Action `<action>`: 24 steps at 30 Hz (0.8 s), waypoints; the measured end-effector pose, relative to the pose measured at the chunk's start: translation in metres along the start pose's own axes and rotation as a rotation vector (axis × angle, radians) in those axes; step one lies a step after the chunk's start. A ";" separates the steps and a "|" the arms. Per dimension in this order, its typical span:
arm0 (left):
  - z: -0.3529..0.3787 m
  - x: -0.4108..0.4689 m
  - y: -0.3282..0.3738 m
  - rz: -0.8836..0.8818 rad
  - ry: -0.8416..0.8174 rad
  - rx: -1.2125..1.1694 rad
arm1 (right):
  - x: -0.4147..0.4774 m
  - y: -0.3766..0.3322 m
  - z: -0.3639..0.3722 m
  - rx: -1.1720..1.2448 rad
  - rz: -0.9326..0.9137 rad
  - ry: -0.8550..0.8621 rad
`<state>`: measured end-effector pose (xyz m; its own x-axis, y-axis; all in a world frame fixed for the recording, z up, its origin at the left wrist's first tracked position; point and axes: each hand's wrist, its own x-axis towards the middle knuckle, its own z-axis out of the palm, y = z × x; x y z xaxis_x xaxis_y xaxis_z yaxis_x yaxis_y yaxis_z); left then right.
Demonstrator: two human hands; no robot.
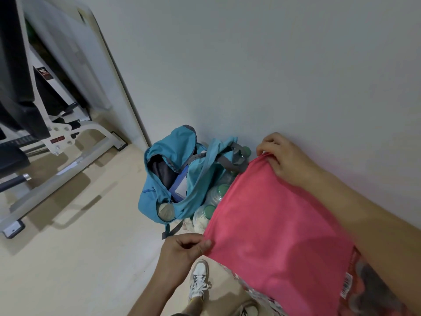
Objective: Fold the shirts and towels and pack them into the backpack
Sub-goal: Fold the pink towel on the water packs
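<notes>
A pink towel (pixel 273 226) hangs stretched between both my hands in front of me. My left hand (pixel 184 249) pinches its near corner and my right hand (pixel 280 153) pinches the far corner by the wall. A teal backpack (pixel 175 179) with grey trim lies open on the floor just left of the towel, with dark and white items showing inside its mouth. The towel hides whatever lies under it.
Several plastic bottles with green caps (pixel 216 197) are bunched on the floor between the backpack and the towel. Cream-coloured exercise equipment (pixel 57 142) fills the left side. A white wall (pixel 273 76) runs behind. My white shoe (pixel 199 279) stands on beige floor (pixel 91 247). A red printed package (pixel 350 283) lies lower right.
</notes>
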<state>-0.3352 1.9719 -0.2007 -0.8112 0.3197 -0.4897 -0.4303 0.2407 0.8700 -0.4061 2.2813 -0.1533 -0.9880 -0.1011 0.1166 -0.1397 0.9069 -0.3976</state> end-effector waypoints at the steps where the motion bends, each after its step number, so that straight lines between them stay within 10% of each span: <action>1: 0.000 0.000 0.001 0.001 -0.011 0.004 | 0.000 0.001 -0.001 -0.016 0.001 -0.007; 13: -0.015 -0.008 0.029 0.100 0.197 -0.055 | -0.021 -0.013 -0.039 0.052 0.258 0.092; 24: -0.031 -0.013 0.142 0.592 0.029 -0.034 | -0.142 -0.075 -0.139 0.975 0.518 0.479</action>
<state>-0.3982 1.9733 -0.0692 -0.9273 0.3655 0.0808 0.0867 -0.0002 0.9962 -0.2462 2.2849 -0.0135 -0.8459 0.5330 -0.0163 0.0716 0.0833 -0.9940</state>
